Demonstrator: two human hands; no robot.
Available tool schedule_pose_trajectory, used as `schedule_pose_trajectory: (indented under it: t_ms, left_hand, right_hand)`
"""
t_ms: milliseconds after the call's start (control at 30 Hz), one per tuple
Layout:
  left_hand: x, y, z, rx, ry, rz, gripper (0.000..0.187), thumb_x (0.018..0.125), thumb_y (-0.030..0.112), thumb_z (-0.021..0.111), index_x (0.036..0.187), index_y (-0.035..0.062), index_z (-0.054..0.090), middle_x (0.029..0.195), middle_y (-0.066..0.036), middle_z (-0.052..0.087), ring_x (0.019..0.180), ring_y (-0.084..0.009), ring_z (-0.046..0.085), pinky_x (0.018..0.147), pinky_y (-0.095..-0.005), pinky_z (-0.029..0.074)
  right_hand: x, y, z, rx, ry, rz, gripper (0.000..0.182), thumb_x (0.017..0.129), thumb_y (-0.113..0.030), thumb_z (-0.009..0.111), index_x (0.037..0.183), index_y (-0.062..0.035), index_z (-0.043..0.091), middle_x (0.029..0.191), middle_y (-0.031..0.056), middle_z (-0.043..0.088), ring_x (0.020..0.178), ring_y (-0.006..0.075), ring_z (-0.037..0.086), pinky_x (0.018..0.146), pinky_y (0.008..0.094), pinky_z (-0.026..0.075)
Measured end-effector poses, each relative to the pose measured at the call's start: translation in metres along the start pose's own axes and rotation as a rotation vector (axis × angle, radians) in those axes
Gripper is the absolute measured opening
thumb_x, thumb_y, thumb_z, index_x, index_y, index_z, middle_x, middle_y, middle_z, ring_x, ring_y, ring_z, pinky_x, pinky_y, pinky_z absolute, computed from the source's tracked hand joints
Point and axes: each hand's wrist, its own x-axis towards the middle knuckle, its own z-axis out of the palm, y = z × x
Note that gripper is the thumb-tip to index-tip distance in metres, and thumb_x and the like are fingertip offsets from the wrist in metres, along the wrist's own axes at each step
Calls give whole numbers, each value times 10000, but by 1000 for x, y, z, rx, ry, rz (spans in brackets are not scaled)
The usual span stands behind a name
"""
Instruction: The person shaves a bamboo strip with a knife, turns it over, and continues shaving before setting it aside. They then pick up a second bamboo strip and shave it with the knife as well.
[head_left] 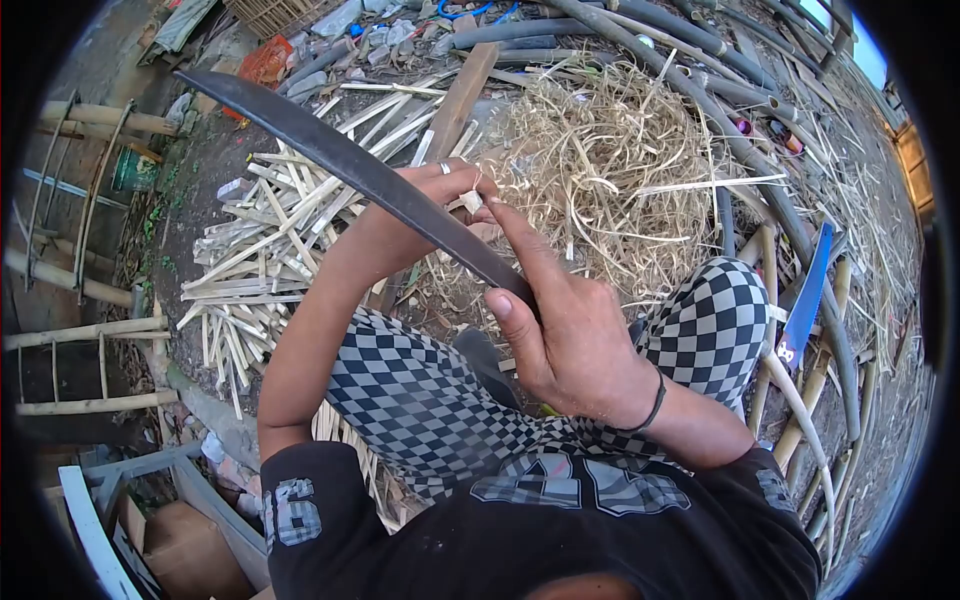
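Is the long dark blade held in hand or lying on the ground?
In hand: the right hand grips the blade, which slants up leftward above the bamboo strips.

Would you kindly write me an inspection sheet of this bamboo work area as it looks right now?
Surface: bare dirt ground, no bench.
Job's things: long dark blade; small pale bamboo piece pressed against it.
Clutter: split bamboo strips on the left; heap of shavings ahead; blue saw on the right.
Hands: right hand grips the blade's handle end; left hand pinches the bamboo piece at the edge.
Cables: nothing seen; dark hoses cross the far side.
Surroundings: bamboo poles at left, cardboard box bottom left.
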Motion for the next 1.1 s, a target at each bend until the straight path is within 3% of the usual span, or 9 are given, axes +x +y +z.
schedule_pose_trajectory:
  t_ms: [167,233,533,1100]
  left_hand:
    - [7,-10,5,-39,-2,57,268,750,-35,724,1001,43,670,1015,-90,704,977,-266,696,851,-355,560]
    - [9,-9,7,-54,-13,58,267,744,-34,728,996,35,670,1013,-91,703,977,-262,694,851,-352,561]
    - [5,-24,17,-73,-6,126,221,739,6,753,948,11,678,947,-105,703,960,-266,691,842,-356,565]
    - [1,-22,18,-51,13,157,170,772,19,737,931,16,678,921,-86,703,937,-265,697,818,-355,580]
  right_hand:
    - [5,1,1,-29,43,5,590,1022,-264,490,1498,35,309,714,218,629,637,388,666,595,459,501]
    - [8,3,2,47,44,12,600,1010,-295,517,1452,73,345,784,253,659,672,431,669,590,514,509]
    - [10,11,5,85,-7,149,498,1032,-287,469,1402,47,455,729,252,643,697,437,662,642,522,499]
    - [10,10,4,108,-27,126,456,1039,-260,453,1398,19,485,711,220,637,687,413,663,650,506,500]
